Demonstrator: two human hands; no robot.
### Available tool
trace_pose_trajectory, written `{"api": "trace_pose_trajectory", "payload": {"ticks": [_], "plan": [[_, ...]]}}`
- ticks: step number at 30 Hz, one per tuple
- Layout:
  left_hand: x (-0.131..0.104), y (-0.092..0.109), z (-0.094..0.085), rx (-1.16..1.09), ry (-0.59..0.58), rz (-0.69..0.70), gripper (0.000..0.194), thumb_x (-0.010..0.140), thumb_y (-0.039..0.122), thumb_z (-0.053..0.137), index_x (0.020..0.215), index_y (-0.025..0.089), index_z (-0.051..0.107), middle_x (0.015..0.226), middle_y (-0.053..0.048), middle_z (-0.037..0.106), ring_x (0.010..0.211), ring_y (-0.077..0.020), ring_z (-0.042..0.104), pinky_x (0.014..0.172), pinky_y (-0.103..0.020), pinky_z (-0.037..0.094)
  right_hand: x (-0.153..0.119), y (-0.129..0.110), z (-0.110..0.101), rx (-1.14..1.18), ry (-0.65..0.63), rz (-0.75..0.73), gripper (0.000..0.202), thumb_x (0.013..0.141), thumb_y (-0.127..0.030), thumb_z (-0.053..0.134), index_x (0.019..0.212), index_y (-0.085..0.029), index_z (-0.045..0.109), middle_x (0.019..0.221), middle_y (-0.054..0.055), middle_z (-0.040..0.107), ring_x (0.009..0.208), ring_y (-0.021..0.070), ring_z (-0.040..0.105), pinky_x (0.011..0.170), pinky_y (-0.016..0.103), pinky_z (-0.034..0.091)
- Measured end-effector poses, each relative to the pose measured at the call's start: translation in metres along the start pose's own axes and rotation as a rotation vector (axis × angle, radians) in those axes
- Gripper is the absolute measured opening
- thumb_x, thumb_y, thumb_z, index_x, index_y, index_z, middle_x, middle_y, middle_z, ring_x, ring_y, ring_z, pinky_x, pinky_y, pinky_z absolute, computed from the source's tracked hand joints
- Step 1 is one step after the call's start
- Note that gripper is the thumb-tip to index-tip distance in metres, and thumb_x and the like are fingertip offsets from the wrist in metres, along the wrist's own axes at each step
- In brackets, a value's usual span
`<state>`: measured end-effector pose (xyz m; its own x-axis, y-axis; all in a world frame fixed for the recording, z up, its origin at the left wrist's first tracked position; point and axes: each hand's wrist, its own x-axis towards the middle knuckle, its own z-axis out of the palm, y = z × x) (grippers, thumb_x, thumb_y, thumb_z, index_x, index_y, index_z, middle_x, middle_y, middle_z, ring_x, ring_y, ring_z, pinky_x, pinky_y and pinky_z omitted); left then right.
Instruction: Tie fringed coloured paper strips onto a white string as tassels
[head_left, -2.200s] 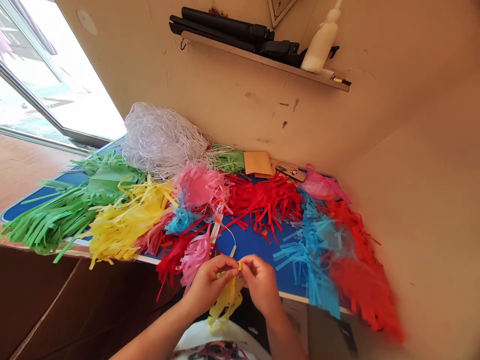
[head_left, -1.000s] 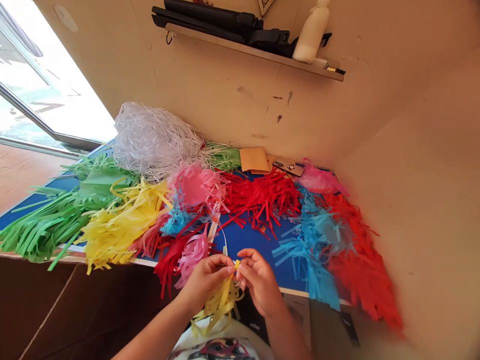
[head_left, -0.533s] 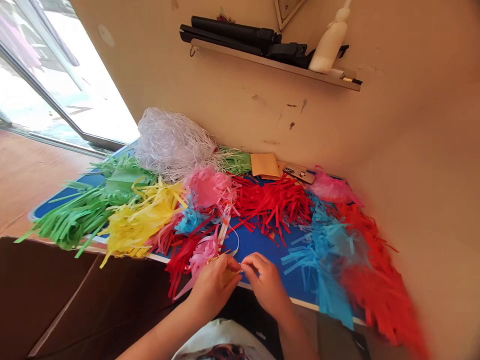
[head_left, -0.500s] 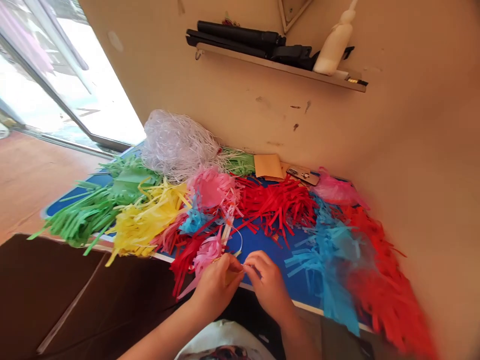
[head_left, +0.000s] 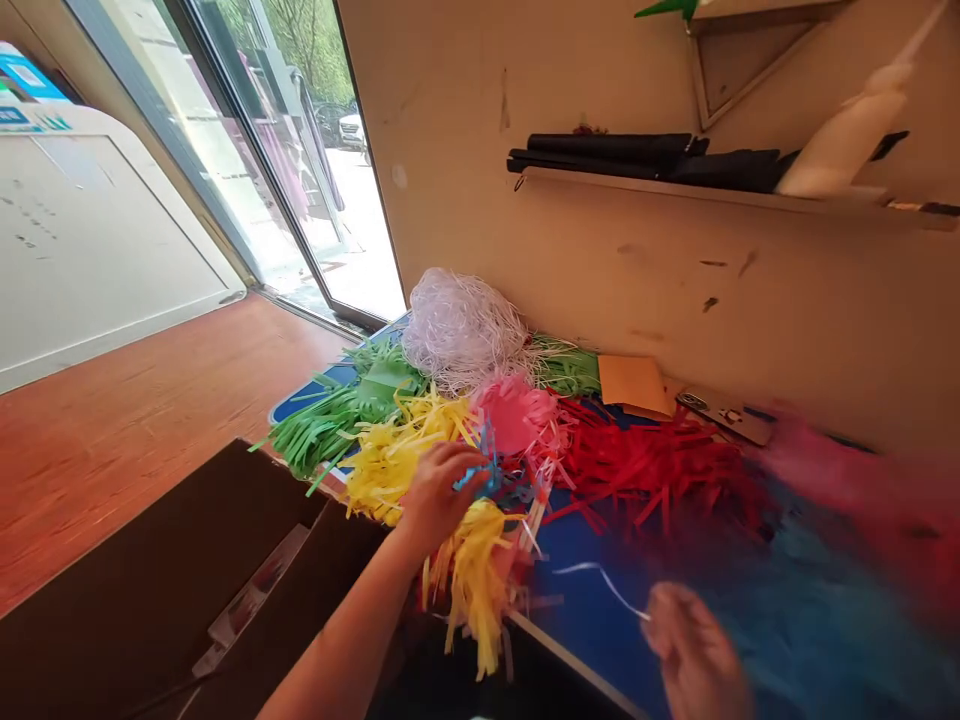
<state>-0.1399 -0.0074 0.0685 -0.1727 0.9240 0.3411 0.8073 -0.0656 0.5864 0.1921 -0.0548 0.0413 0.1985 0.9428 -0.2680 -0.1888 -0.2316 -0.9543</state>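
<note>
My left hand [head_left: 441, 488] is over the tissue-paper tassels, its fingers curved and its thumb apart from them. It is nearest to a small blue tassel [head_left: 480, 478] and the yellow fringed paper [head_left: 405, 440]. Just below it, a yellow tassel [head_left: 480, 585] hangs over the table's front edge, and a white string end lies near its top. My right hand [head_left: 691, 645], blurred, is closed on a thin white string [head_left: 600, 572] that trails left over the blue table [head_left: 577, 610]. A pink tassel [head_left: 517, 415] lies behind my left hand.
Green fringe [head_left: 330, 415], red fringe [head_left: 660, 465] and blurred blue fringe [head_left: 832, 590] cover much of the table. Behind are a heap of white string [head_left: 461, 330], a tan envelope [head_left: 636, 385] and a phone [head_left: 724, 415]. A cardboard box [head_left: 150, 580] stands left; a shelf [head_left: 675, 190] hangs above.
My hands, together before, are now apart: the left went to the tassels, the right moved right with the string. A yellow tassel now hangs at the table edge. The view has turned left.
</note>
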Motion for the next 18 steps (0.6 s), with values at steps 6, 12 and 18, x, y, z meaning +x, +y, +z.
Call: {"api": "trace_pose_trajectory", "payload": {"ticks": [6,12,18], "plan": [[0.09,-0.106,-0.042,0.273,0.221,-0.293,0.021,0.083,0.02,0.054,0.092,0.017,0.073,0.11,-0.015,0.069,0.112,-0.0344,0.052,0.096,-0.047,0.034,0.001,0.058,0.027,-0.056,-0.097,0.112,0.048,0.061,-0.062,0.078,0.074,-0.018,0.064,0.049,-0.004,0.046,0.046,0.0106,0.041,0.045,0.023,0.033],[0.12,-0.138,-0.037,0.338,0.137,-0.201,0.011,0.074,0.01,0.063,0.064,0.014,0.068,0.101,-0.009,0.071,0.118,-0.0306,0.046,0.104,-0.048,0.018,0.005,0.054,0.031,-0.05,-0.132,0.094,0.043,0.065,-0.059,0.077,0.076,-0.019,0.066,0.049,-0.005,0.046,0.046,0.0105,0.04,0.046,0.022,0.033],[0.125,-0.135,-0.076,0.342,0.367,-0.178,0.015,0.082,0.022,0.057,0.079,0.014,0.069,0.093,-0.008,0.066,0.1,-0.0259,0.054,0.091,-0.04,0.036,-0.001,0.06,0.035,-0.127,-0.13,0.02,0.043,0.073,-0.062,0.069,0.076,-0.019,0.065,0.05,-0.004,0.046,0.046,0.0116,0.042,0.046,0.023,0.036]]}}
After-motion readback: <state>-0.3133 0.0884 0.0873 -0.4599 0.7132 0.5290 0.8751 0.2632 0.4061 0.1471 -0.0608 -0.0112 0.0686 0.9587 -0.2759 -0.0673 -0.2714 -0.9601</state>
